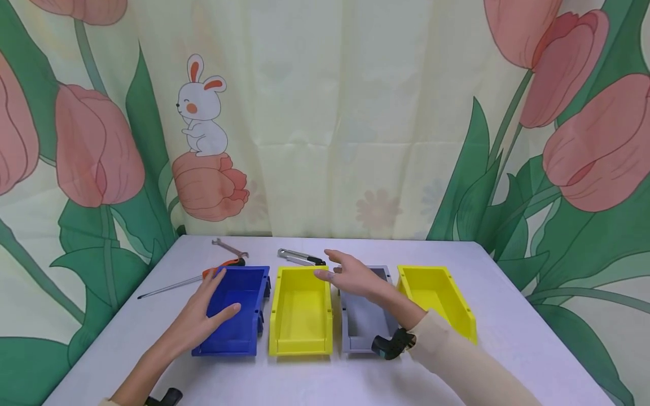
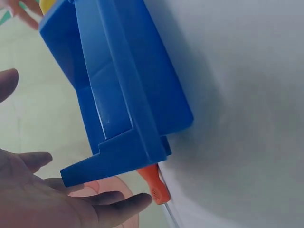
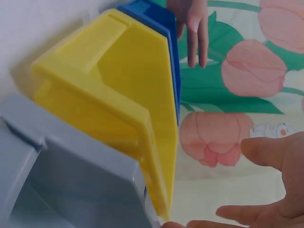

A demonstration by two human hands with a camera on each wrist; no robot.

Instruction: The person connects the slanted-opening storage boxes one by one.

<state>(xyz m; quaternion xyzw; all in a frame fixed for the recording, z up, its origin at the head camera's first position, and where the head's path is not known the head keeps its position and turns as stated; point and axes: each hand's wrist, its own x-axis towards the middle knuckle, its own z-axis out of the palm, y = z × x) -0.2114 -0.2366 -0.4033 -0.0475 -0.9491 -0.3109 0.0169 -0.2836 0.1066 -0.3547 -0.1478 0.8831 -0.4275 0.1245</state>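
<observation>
My left hand (image 1: 203,316) is spread over the left side of the blue bin (image 1: 241,293), thumb apart from the fingers. In the left wrist view nothing is gripped by this hand (image 2: 52,199), which lies close to the bin's edge; whether it touches cannot be told. Fingers extended, my right hand (image 1: 352,275) hovers above the back of the grey bin (image 1: 363,316), beside the middle yellow bin (image 1: 302,307). The right wrist view shows the same hand (image 3: 275,185) holding nothing, with the grey bin (image 3: 80,166) nearby.
Behind the blue bin lie a screwdriver (image 1: 175,286) with an orange-and-black handle and a metal wrench (image 1: 229,247). A silver tool with a black end (image 1: 302,257) lies behind the middle yellow bin. Another yellow bin (image 1: 447,304) stands at right on the white table (image 1: 518,349).
</observation>
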